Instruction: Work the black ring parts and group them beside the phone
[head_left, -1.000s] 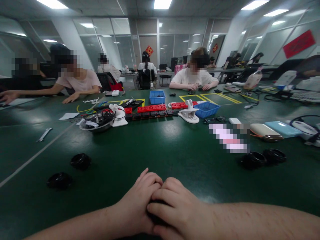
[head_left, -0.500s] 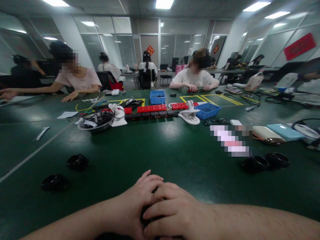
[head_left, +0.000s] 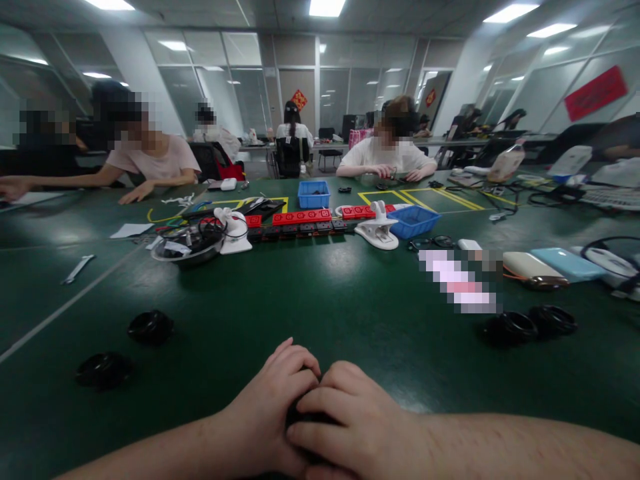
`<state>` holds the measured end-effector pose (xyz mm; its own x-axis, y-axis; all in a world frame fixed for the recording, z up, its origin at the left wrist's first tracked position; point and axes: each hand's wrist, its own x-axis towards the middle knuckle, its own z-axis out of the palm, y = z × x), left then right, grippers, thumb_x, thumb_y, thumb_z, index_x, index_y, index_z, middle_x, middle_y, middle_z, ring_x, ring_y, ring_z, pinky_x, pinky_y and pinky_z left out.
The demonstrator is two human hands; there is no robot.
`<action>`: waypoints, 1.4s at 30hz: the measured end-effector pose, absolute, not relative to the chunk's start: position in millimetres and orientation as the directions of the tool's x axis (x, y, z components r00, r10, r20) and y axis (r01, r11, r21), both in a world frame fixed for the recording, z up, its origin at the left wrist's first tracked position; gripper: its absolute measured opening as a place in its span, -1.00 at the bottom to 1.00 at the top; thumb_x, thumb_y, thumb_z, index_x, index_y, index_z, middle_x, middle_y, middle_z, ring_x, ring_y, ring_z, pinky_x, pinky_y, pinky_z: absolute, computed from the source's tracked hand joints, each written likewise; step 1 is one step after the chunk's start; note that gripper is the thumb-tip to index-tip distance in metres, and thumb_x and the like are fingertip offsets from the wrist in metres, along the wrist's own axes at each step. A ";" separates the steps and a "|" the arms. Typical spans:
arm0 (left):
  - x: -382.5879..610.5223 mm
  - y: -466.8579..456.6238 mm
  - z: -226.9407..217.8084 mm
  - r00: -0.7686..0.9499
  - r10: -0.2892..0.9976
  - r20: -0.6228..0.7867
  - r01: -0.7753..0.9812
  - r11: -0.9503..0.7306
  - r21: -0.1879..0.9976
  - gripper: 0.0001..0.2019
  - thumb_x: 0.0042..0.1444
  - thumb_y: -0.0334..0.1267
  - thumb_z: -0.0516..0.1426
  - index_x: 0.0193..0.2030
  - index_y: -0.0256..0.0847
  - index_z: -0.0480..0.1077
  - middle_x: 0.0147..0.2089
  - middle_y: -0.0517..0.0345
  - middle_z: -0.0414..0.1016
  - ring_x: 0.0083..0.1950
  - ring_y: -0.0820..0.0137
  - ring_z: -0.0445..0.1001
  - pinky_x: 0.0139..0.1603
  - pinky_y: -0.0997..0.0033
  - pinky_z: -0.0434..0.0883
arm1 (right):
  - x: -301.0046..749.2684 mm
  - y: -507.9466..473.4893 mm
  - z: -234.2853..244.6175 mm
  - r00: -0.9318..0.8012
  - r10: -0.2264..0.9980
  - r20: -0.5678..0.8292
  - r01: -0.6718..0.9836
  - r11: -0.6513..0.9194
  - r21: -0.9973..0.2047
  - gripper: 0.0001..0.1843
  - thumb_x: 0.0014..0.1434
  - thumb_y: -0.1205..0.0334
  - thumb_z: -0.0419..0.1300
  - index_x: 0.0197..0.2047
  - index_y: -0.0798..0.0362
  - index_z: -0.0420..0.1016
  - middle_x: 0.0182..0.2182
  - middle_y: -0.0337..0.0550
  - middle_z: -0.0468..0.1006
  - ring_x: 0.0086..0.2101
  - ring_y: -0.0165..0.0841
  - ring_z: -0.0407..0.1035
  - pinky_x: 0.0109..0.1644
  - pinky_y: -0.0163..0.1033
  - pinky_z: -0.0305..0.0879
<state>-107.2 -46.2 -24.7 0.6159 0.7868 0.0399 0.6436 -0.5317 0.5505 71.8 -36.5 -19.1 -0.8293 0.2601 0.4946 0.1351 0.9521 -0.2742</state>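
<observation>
My left hand (head_left: 267, 408) and my right hand (head_left: 357, 419) meet at the near edge of the view, over the green table (head_left: 280, 300). Both have their fingers curled round a black object (head_left: 295, 416). Only a dark sliver of it shows between them, so its kind is hidden. To the left lie two black, ring-shaped, coil-like pieces, one farther (head_left: 150, 327) and one nearer (head_left: 103, 370). On the right, two similar black pieces, one (head_left: 511, 328) beside the other (head_left: 554, 321), sit close together.
Ahead stand a metal bowl (head_left: 159, 251) of cables, a white clip stand (head_left: 377, 233), red power strips (head_left: 303, 217) and blue bins (head_left: 414, 221). A wrench (head_left: 78, 269) lies left. Power banks (head_left: 534, 267) lie right. Co-workers sit across the table.
My right hand's fingers have shifted slightly over the black object, and the left fingertips curl more. The whole view has shifted a little.
</observation>
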 end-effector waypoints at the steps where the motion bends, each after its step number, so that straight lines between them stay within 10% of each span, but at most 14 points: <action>1: -105.7 -46.5 -25.0 0.599 0.799 0.052 0.646 -0.520 0.558 -0.52 -0.52 -0.12 0.33 -0.37 -0.19 0.35 -0.23 0.18 0.31 -0.15 0.25 0.35 0.23 -0.04 -0.05 | 72.0 -36.7 -17.5 -0.828 0.272 0.490 0.141 0.948 -0.286 -0.77 0.13 0.13 0.10 -0.20 0.07 0.42 -0.24 -0.22 0.46 -0.25 -0.36 0.20 -0.21 -0.23 0.15; 14: -111.2 -44.1 -14.0 0.781 0.622 -0.055 0.542 -0.631 0.555 -0.49 -0.38 -0.22 0.28 -0.15 0.02 0.38 0.02 0.25 0.32 0.13 0.15 0.22 0.26 -0.07 -0.21 | 74.1 -30.2 -17.6 -0.875 0.130 0.466 -0.030 0.947 -0.321 -0.76 0.11 0.17 0.16 -0.17 0.07 0.46 -0.21 -0.21 0.46 -0.14 -0.35 0.18 0.07 -0.20 0.08; 21: -113.0 -43.9 -6.9 0.821 0.564 -0.091 0.501 -0.635 0.588 -0.14 -0.29 -0.11 0.29 0.22 0.06 0.06 0.13 0.14 0.26 0.18 0.04 0.16 0.22 -0.23 -0.24 | 73.7 -29.8 -12.2 -0.884 0.081 0.461 -0.078 0.946 -0.316 -0.79 0.10 0.18 0.15 -0.20 0.07 0.47 -0.22 -0.25 0.48 -0.14 -0.37 0.19 0.13 -0.23 0.05; 29: -113.6 -49.8 -24.3 0.660 0.747 0.082 0.647 -0.621 0.442 -0.31 -0.38 0.11 0.28 -0.05 -0.13 0.34 -0.01 0.03 0.34 0.09 0.00 0.24 0.23 -0.22 -0.23 | 72.1 -32.6 -13.0 -0.868 0.201 0.455 0.042 0.941 -0.335 -0.75 0.10 0.19 0.07 -0.18 0.12 0.42 -0.22 -0.16 0.46 -0.16 -0.33 0.20 0.00 -0.16 0.12; 42: -108.0 -45.8 -20.0 0.687 0.727 0.007 0.623 -0.594 0.509 -0.57 -0.40 -0.19 0.29 -0.25 -0.07 0.42 -0.11 0.18 0.30 -0.03 0.20 0.30 0.23 -0.08 -0.10 | 75.9 -30.9 -9.0 -0.890 0.191 0.414 0.032 0.931 -0.362 -0.74 0.08 0.24 0.08 -0.14 0.06 0.42 -0.18 -0.22 0.45 -0.19 -0.36 0.19 -0.05 -0.18 0.14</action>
<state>-108.0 -45.8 -20.0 0.6869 0.7267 0.0072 0.6228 -0.5938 0.5094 75.9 -30.9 -9.0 -0.8898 0.1914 0.4143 0.0317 0.9315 -0.3624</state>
